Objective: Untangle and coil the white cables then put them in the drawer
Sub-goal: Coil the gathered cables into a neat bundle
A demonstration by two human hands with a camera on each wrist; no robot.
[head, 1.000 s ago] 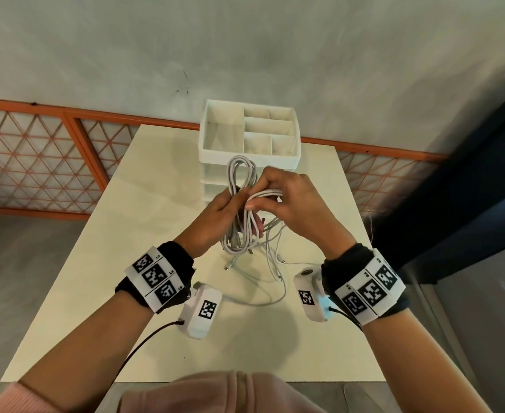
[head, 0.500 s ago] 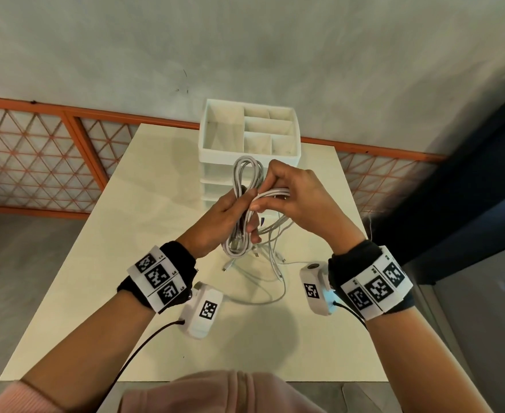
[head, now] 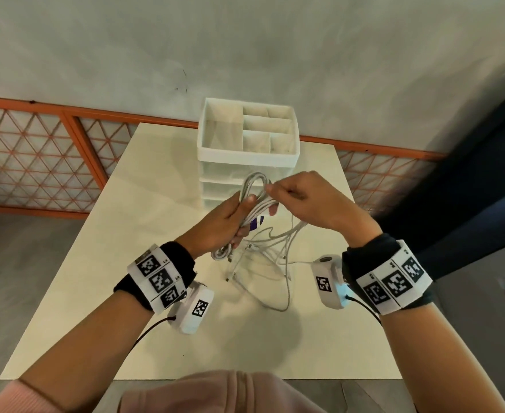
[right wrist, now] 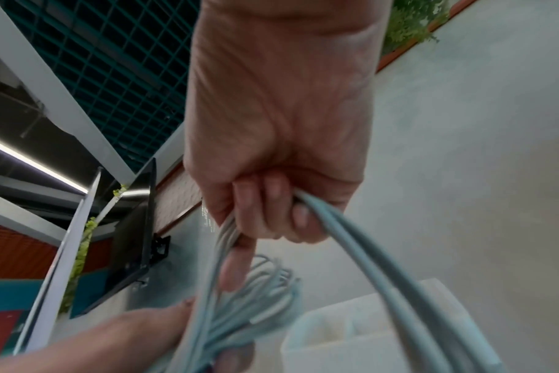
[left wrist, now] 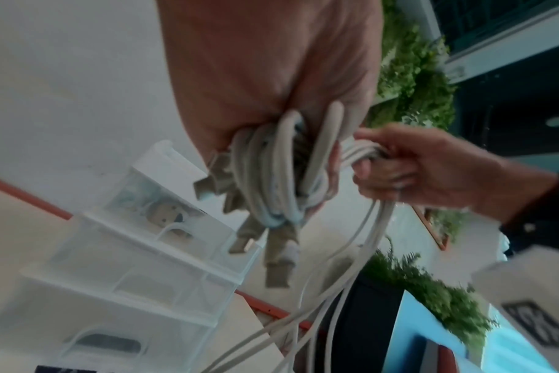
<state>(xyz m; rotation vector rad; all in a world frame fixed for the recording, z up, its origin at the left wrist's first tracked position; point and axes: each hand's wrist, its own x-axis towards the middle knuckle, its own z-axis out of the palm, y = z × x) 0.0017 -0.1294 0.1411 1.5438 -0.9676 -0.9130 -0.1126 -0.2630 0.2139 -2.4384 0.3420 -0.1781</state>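
Drawers (head: 246,162) are standing just beyond both hands, on the table (head: 102,234). Left hand (head: 218,225) is gripping the coiled white cables (head: 252,186); right hand (head: 307,204), just beside it, is pinching loose strands trailing down beneath them.

No legible text, brand or number. Wrist bands (head: 158,277) and wrist cameras (head: 324,284) carry only black-white square code markers; tiny characters beside them unreadable.
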